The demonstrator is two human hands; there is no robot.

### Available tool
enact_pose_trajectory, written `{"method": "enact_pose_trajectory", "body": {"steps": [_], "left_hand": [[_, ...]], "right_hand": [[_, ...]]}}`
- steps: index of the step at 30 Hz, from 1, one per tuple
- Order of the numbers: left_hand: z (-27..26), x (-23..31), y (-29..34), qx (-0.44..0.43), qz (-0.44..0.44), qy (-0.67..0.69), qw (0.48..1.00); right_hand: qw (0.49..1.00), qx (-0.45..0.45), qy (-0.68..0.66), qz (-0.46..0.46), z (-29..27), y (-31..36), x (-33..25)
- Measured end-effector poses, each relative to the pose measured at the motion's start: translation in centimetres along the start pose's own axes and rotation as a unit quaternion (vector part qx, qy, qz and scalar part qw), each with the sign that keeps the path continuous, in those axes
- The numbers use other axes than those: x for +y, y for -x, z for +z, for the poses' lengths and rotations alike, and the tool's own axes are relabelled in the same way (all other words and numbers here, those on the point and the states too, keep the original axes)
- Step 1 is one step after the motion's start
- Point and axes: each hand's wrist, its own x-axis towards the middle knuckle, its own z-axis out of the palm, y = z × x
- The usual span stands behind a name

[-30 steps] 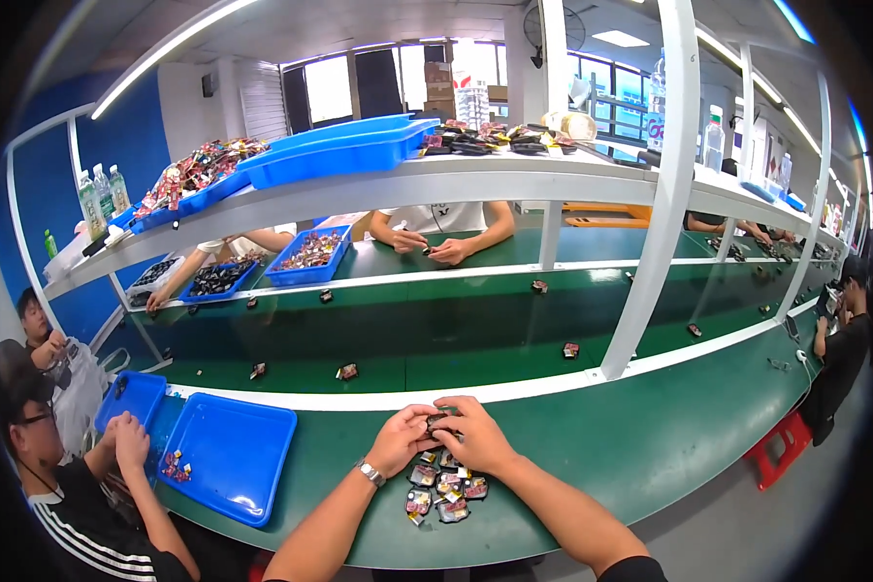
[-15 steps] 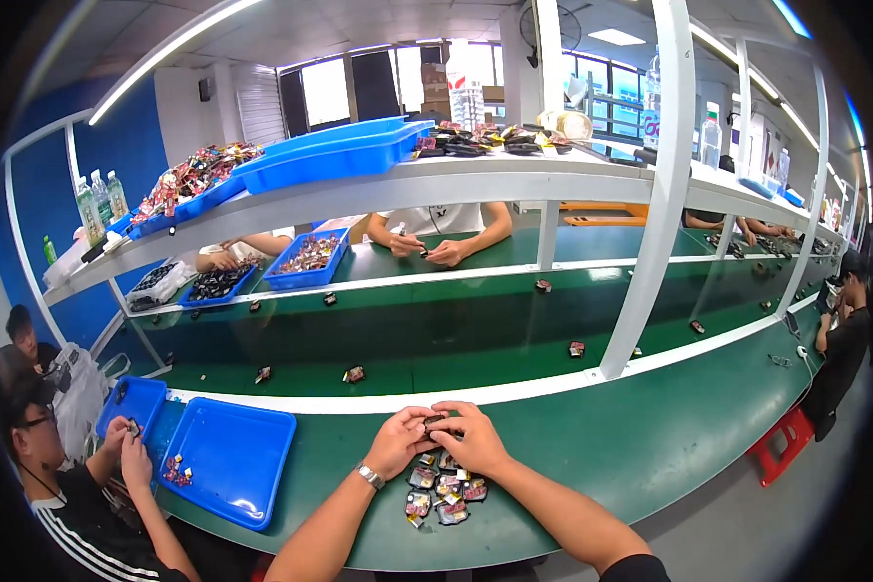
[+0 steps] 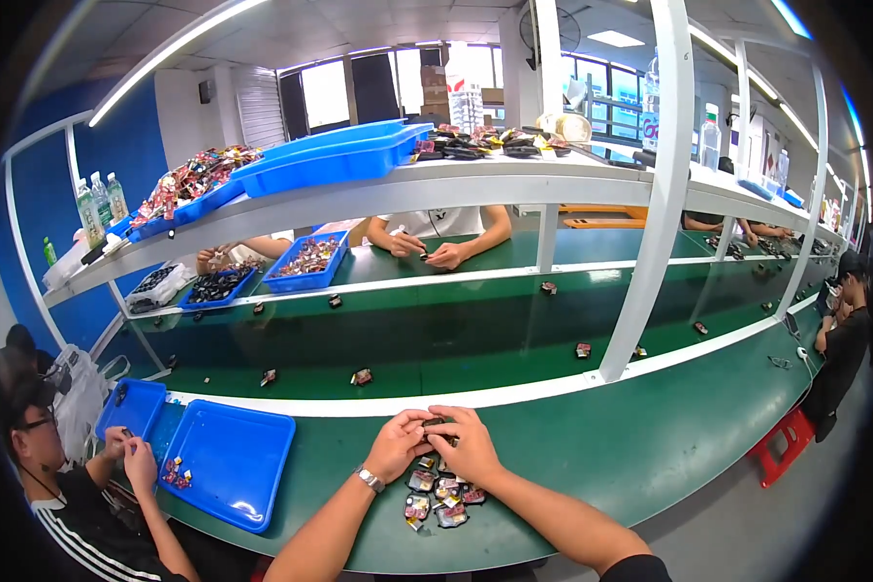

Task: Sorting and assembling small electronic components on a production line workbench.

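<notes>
My left hand (image 3: 400, 445) and my right hand (image 3: 470, 445) meet over the green bench, both closed on one small dark part (image 3: 436, 424) pinched between the fingertips. A silver watch sits on my left wrist. Just below my hands lies a loose pile of several small dark and reddish parts (image 3: 438, 492) on the bench top. My fingers hide most of the held part.
A blue tray (image 3: 225, 468) with a few parts lies to my left, in front of a seated person (image 3: 63, 485). A green conveyor belt (image 3: 456, 339) carries scattered small parts. A white post (image 3: 650, 194) holds an overhead shelf with blue bins (image 3: 330, 155). Another person's hands (image 3: 427, 250) work across the belt.
My hands stay together over the pile, fingers shifting slightly on the small part. The parts on the belt have drifted a little.
</notes>
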Motion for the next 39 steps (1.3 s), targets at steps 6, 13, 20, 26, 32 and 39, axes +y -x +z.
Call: {"method": "enact_pose_trajectory", "body": {"steps": [6,13,20,26,32,39], "left_hand": [[0.2,0.3,0.1,-0.016,0.001,0.0,1.0],[0.2,0.1,0.2,-0.008,0.021,-0.001,1.0],[-0.3,-0.3,0.0,-0.013,0.019,0.032,0.999],[-0.7,-0.7,0.0,-0.044,0.038,0.071,0.996],[-0.8,-0.7,0.0,-0.049,0.045,0.078,0.995],[-0.2,-0.7,0.1,-0.032,0.069,0.057,0.996]], "right_hand": [[0.991,-0.053,-0.067,0.102,0.0,0.0,0.8],[0.999,-0.048,-0.017,0.008,-0.4,-0.4,0.1],[0.999,-0.026,-0.016,-0.029,-0.9,-0.3,-0.8],[0.999,0.009,-0.011,-0.042,-1.0,-0.4,-0.8],[0.999,0.013,-0.014,-0.042,-0.7,-0.6,-0.7],[0.998,-0.019,-0.022,-0.05,-0.7,-0.5,-0.2]]}}
